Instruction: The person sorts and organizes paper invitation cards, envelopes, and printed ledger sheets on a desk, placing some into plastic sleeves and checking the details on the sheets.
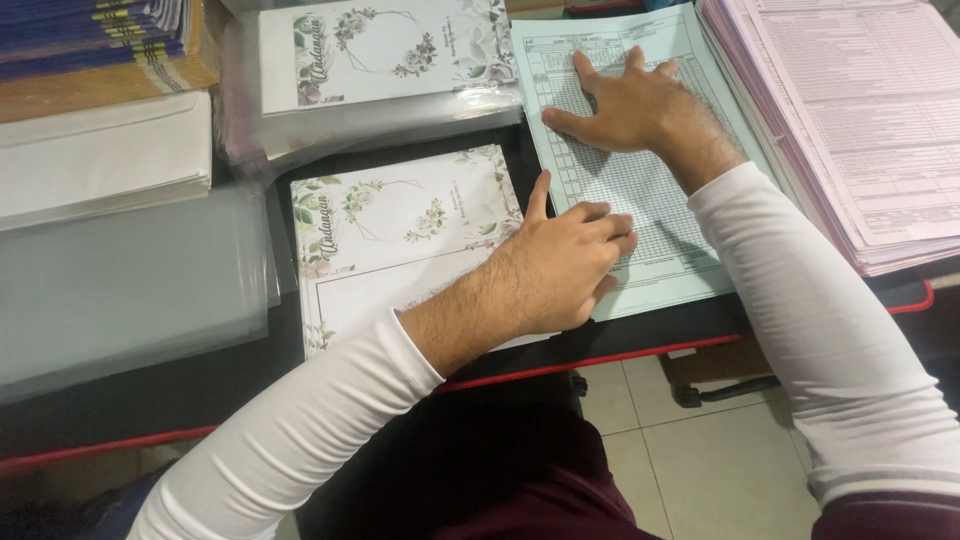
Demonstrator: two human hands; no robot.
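My left hand rests with curled fingers on the left edge of a stack of pale green gridded forms, beside a white floral card lying on the dark table. My right hand lies flat, fingers spread, on the upper part of the green forms. Both arms wear white sleeves. Neither hand lifts anything; whether the left fingertips pinch a sheet edge is hidden.
A pile of floral cards in clear sleeves sits behind. Empty clear plastic sleeves and white envelopes lie at left. A thick stack of pink forms is at right. The table's red edge runs above a tiled floor.
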